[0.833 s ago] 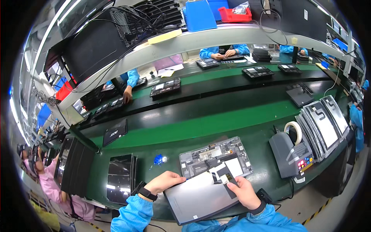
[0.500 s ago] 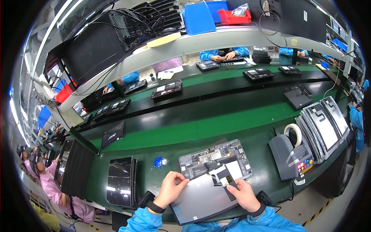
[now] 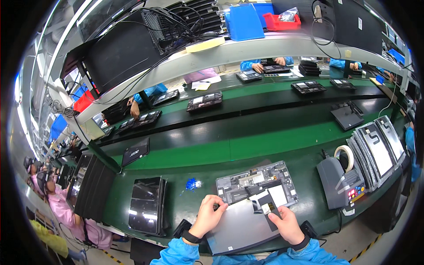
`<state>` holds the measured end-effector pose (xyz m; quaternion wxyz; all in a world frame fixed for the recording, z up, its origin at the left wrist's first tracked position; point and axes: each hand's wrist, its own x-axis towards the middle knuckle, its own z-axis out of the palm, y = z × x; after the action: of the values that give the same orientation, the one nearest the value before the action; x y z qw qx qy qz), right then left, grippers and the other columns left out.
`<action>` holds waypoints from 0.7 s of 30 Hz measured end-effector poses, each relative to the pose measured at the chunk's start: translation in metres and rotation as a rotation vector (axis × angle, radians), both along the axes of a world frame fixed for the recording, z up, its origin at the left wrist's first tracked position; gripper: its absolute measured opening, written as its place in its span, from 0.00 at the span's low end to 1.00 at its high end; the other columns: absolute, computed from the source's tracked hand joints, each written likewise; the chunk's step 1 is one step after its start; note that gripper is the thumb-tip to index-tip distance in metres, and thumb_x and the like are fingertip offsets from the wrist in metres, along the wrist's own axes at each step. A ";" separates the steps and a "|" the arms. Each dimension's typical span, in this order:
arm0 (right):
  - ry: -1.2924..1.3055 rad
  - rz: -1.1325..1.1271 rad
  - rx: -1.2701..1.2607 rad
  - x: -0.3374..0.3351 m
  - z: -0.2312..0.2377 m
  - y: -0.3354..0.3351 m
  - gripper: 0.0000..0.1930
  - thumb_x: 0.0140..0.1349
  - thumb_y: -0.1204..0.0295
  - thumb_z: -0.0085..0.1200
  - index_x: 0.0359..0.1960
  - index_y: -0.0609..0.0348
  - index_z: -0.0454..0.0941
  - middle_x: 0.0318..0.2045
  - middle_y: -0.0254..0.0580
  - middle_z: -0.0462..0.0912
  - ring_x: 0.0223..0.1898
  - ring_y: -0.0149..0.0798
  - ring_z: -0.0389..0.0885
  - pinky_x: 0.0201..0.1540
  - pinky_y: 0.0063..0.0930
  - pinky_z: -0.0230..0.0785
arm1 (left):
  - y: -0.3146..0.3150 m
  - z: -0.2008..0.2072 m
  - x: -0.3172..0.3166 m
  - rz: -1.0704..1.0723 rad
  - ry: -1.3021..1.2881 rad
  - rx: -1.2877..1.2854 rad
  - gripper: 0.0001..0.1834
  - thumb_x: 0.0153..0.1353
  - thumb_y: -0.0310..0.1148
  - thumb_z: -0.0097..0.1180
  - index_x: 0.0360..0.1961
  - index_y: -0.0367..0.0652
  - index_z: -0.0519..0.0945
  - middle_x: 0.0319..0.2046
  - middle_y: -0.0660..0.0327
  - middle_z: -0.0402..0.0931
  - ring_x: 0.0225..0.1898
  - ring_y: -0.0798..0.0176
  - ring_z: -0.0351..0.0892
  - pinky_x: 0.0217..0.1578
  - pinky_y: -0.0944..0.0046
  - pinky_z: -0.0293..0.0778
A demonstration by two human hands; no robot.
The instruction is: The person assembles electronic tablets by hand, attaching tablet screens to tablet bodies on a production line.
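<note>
A flat grey panel (image 3: pixel 240 227), which looks like the back of a laptop screen, tilts up close in front of me. My left hand (image 3: pixel 210 217) pinches its upper left corner between thumb and fingers. With the thumb on top, my right hand (image 3: pixel 289 225) grips the panel's right side at a dark strip (image 3: pixel 270 216), which bears a small yellowish patch and a short black ribbon. Just beyond lies an opened laptop base (image 3: pixel 258 179) with its inner parts exposed. The panel's far edge overlaps the base's near edge; whether they are joined I cannot tell.
Small blue bits (image 3: pixel 192 184) lie left of the base, beside stacked black glossy panels (image 3: pixel 145 205). At right stand a grey tape dispenser (image 3: pixel 338 181) and a row of silver panels (image 3: pixel 375 148). Beyond, laptop bases (image 3: pixel 204 101) rest on a line where co-workers' hands (image 3: pixel 257 67) work.
The view has shifted, so the scene sits further right. My hands keep their hold on the panel almost unchanged. At the far left, a co-worker's hand now reaches to a laptop base.
</note>
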<state>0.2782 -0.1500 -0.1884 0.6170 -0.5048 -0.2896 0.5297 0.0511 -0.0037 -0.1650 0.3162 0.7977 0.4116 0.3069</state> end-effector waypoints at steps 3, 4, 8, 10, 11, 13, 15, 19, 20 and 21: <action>-0.010 -0.012 -0.010 -0.002 0.005 0.001 0.09 0.62 0.75 0.54 0.39 0.67 0.70 0.29 0.38 0.80 0.29 0.23 0.76 0.32 0.17 0.70 | 0.007 -0.001 -0.003 -0.039 -0.039 -0.008 0.06 0.54 0.29 0.60 0.29 0.39 0.76 0.39 0.58 0.73 0.43 0.58 0.72 0.45 0.64 0.70; -0.011 -0.011 -0.008 -0.002 0.004 0.002 0.09 0.62 0.75 0.54 0.39 0.67 0.70 0.29 0.38 0.80 0.29 0.23 0.76 0.32 0.17 0.70 | 0.015 -0.001 -0.007 -0.050 -0.047 0.036 0.06 0.54 0.28 0.60 0.29 0.39 0.76 0.39 0.57 0.73 0.44 0.59 0.72 0.45 0.63 0.70; -0.046 -0.004 -0.024 0.001 0.001 -0.001 0.08 0.62 0.76 0.53 0.40 0.67 0.70 0.32 0.39 0.80 0.31 0.24 0.77 0.34 0.18 0.71 | 0.080 -0.010 -0.042 0.100 0.020 0.002 0.08 0.52 0.30 0.63 0.27 0.36 0.79 0.30 0.57 0.76 0.36 0.62 0.75 0.40 0.63 0.70; -0.061 -0.020 -0.026 0.001 0.011 -0.005 0.08 0.62 0.77 0.52 0.40 0.67 0.70 0.34 0.39 0.80 0.33 0.25 0.77 0.36 0.19 0.71 | 0.111 -0.011 -0.065 0.144 0.152 -0.119 0.10 0.50 0.33 0.65 0.26 0.35 0.81 0.27 0.53 0.78 0.35 0.58 0.77 0.37 0.62 0.72; -0.040 -0.026 -0.035 0.000 0.014 -0.006 0.08 0.62 0.77 0.52 0.40 0.67 0.70 0.34 0.39 0.80 0.33 0.25 0.77 0.37 0.19 0.71 | 0.125 -0.020 -0.076 0.183 0.209 -0.233 0.12 0.48 0.35 0.66 0.25 0.35 0.83 0.27 0.50 0.79 0.36 0.54 0.78 0.36 0.60 0.73; -0.024 -0.037 -0.049 0.004 0.013 -0.004 0.07 0.62 0.77 0.51 0.40 0.67 0.70 0.34 0.39 0.80 0.33 0.25 0.77 0.37 0.19 0.71 | 0.137 -0.026 -0.074 0.200 0.246 -0.239 0.12 0.47 0.37 0.67 0.25 0.37 0.84 0.26 0.48 0.79 0.37 0.54 0.79 0.37 0.59 0.74; -0.030 -0.041 -0.036 0.005 0.011 -0.004 0.07 0.62 0.77 0.51 0.40 0.67 0.70 0.34 0.39 0.80 0.33 0.25 0.77 0.37 0.19 0.71 | 0.144 -0.036 -0.072 0.257 0.332 -0.101 0.11 0.46 0.37 0.67 0.25 0.39 0.84 0.26 0.48 0.79 0.36 0.51 0.78 0.37 0.54 0.74; -0.029 -0.050 -0.027 0.005 0.010 -0.004 0.07 0.62 0.77 0.51 0.40 0.67 0.70 0.34 0.39 0.80 0.33 0.26 0.77 0.38 0.20 0.71 | 0.129 -0.039 -0.063 0.416 0.485 0.285 0.13 0.42 0.37 0.69 0.24 0.41 0.79 0.27 0.54 0.73 0.36 0.50 0.73 0.37 0.56 0.71; -0.016 -0.055 -0.018 0.006 0.009 -0.003 0.07 0.62 0.77 0.51 0.40 0.67 0.70 0.35 0.39 0.80 0.34 0.26 0.77 0.38 0.20 0.71 | 0.122 -0.032 -0.058 0.463 0.480 0.286 0.13 0.45 0.35 0.68 0.24 0.41 0.75 0.29 0.55 0.70 0.38 0.51 0.72 0.39 0.57 0.69; -0.002 -0.059 -0.008 0.005 0.009 -0.003 0.08 0.62 0.77 0.51 0.41 0.67 0.70 0.35 0.39 0.80 0.34 0.26 0.77 0.38 0.20 0.71 | 0.119 -0.031 -0.061 0.466 0.482 0.283 0.13 0.45 0.35 0.68 0.24 0.41 0.75 0.29 0.55 0.70 0.38 0.51 0.72 0.39 0.57 0.69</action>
<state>0.2837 -0.1529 -0.1794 0.6299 -0.5162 -0.2732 0.5120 -0.0098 0.1153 -0.1964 0.0179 0.7679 0.5984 0.2279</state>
